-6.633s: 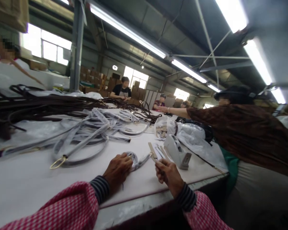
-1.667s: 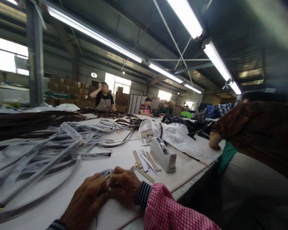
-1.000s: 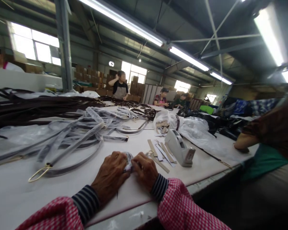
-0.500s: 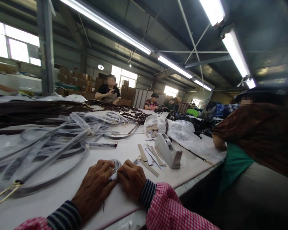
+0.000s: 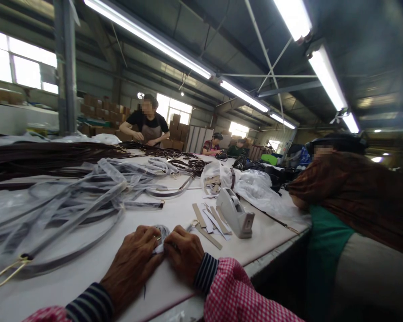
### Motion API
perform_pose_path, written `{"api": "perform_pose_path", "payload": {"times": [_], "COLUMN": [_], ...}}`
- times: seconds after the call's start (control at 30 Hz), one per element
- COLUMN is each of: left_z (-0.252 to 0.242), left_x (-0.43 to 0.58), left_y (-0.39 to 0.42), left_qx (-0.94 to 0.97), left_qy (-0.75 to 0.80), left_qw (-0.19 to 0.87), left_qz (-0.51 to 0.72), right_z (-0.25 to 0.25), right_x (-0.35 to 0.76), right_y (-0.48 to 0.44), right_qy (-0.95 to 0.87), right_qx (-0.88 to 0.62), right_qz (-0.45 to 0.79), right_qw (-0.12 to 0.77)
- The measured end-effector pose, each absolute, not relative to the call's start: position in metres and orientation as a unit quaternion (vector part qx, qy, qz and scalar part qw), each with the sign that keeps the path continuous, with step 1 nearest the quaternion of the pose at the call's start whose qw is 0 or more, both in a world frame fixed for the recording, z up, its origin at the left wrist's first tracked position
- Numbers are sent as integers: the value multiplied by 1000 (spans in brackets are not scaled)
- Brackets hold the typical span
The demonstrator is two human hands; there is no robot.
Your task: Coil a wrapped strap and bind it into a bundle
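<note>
Both my hands are close together on the white tabletop (image 5: 174, 297), at the front of the head view. My left hand (image 5: 134, 257) has its fingers closed on a plastic-wrapped strap (image 5: 163, 232), which shows as a small curved piece between the hands. Against the same strap, my right hand (image 5: 184, 250) is pinched, its fingertips bent down and partly hidden. A metal clip (image 5: 194, 223) sticks out just beyond my right hand. Strips of card and paper (image 5: 210, 221) lie right of that, beside a grey tape dispenser (image 5: 235, 212).
Plastic-wrapped straps (image 5: 104, 214) spread over the table's left, with dark straps (image 5: 36, 156) behind. A plastic bag with card pieces (image 5: 215, 176) and another clear bag (image 5: 258, 183) lie beyond the dispenser. A co-worker (image 5: 352, 201) leans in at right; another (image 5: 147, 123) stands across the table.
My hands have hardly moved and keep hold of the strap. The co-worker across the table has leaned to the left with lowered arms; the one at right has shifted left.
</note>
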State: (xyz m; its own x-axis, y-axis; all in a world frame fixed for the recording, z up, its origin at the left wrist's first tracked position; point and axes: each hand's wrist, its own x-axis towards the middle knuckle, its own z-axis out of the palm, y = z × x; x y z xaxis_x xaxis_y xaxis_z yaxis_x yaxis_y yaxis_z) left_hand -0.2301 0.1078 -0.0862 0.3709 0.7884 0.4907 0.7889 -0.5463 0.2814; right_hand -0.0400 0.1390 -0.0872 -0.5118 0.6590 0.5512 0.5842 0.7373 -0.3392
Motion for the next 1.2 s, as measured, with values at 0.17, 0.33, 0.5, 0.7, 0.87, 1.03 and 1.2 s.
{"api": "perform_pose_path", "payload": {"times": [0.17, 0.33, 0.5, 0.7, 0.87, 1.03, 1.2], "left_z": [-86, -85, -87, -87, -86, -87, -88], "left_x": [-230, -231, -231, -231, -232, -231, -231], "left_y": [106, 105, 106, 107, 106, 107, 106], "left_qx": [-829, -832, -832, -831, -830, -830, -830], "left_qy": [-471, -469, -470, -473, -473, -471, -470], "left_qw": [0, 7, 9, 0, -2, 0, 0], "left_qz": [-300, -297, -296, -294, -295, -298, -301], "right_z": [-87, -84, -83, -85, -87, -87, -87], "right_x": [-39, -39, -40, -39, -40, -40, -39], "right_y": [139, 137, 137, 138, 139, 138, 137], "right_qy": [-868, -867, -868, -868, -868, -865, -865], "right_qx": [-353, -358, -362, -357, -353, -352, -352], "right_qz": [55, 66, 66, 61, 58, 68, 68], "right_qw": [346, 340, 334, 340, 346, 351, 351]}}
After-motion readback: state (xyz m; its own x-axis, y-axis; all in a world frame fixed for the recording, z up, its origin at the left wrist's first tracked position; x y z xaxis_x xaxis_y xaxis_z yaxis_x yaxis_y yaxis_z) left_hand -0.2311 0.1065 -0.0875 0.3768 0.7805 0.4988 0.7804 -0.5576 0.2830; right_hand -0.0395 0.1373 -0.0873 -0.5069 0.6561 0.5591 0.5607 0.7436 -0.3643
